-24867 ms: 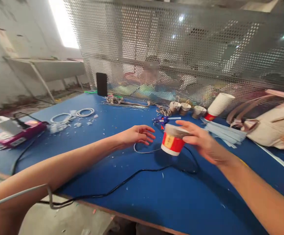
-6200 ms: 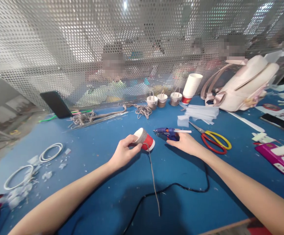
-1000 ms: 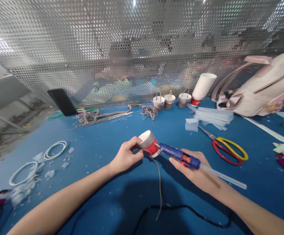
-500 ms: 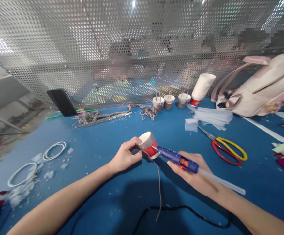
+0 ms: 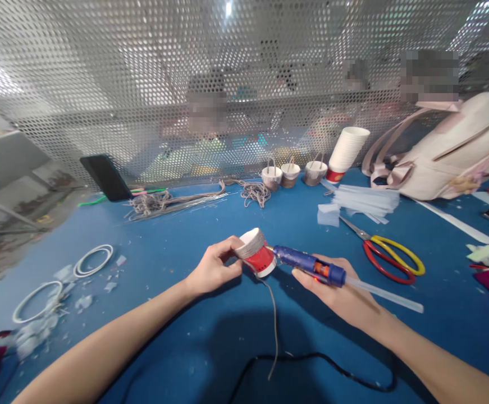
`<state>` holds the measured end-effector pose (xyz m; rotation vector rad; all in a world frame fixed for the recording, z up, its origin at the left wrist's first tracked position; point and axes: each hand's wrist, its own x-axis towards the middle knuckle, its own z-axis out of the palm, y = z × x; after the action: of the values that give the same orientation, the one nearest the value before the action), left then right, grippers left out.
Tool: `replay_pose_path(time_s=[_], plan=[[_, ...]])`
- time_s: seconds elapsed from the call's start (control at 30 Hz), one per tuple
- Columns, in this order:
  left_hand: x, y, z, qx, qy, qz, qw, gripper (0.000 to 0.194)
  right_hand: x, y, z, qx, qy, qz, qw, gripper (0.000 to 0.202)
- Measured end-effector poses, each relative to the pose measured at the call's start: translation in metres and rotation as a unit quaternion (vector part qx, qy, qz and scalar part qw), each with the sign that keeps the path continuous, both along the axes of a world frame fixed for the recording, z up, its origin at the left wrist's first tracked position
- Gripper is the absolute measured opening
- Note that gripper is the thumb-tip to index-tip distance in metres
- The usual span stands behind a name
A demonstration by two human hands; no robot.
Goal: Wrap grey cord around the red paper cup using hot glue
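Note:
A red and white paper cup [image 5: 263, 261], tilted with its white mouth up and to the left, is held by its rim in my left hand [image 5: 215, 267]. Grey cord [image 5: 250, 246] is wound around its upper part, and a loose end [image 5: 275, 314] hangs down onto the table. My right hand [image 5: 337, 286] grips a blue glue gun [image 5: 303, 260] with a clear glue stick out of its back. The gun's nozzle is close to the cup's red side, just below the wound cord; whether they touch I cannot tell.
Scissors [image 5: 389, 255] and translucent strips [image 5: 364, 201] lie right. Cord-wrapped cups [image 5: 272, 178], stacked cups [image 5: 347, 151] and a bag [image 5: 446, 151] stand behind. At the left are white rings [image 5: 94, 261] and a phone [image 5: 106, 177]. A black cable [image 5: 311, 356] crosses the front.
The glue gun and my right hand have moved slightly right and up, uncovering more of the cup's red side. My left hand has barely moved and still holds the cup.

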<state>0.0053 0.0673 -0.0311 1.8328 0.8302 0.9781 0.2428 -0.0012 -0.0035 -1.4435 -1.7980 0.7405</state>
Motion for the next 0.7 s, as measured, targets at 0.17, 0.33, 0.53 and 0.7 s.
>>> replay_pose_path(time_s=[0.17,0.33,0.53,0.7], plan=[[-0.0005,0.0002,-0.0006,-0.005,-0.004,-0.006,1.000,0.010,0.0017,0.0010,0.0000,0.011,0.014,-0.011,1.000,0.026],[-0.0016,0.0002,0.0003,-0.016,-0.018,-0.007,1.000,0.009,0.0016,0.0027,-0.0057,0.020,0.035,-0.003,0.999,0.028],[-0.0013,0.0006,0.0010,-0.015,-0.032,-0.018,0.999,0.011,0.0031,0.0037,-0.0085,-0.006,0.071,0.023,0.997,0.026],[-0.0025,0.0002,0.0003,-0.034,-0.050,-0.015,0.998,0.011,0.0091,0.0086,-0.0075,-0.023,0.090,0.027,0.995,0.029]])
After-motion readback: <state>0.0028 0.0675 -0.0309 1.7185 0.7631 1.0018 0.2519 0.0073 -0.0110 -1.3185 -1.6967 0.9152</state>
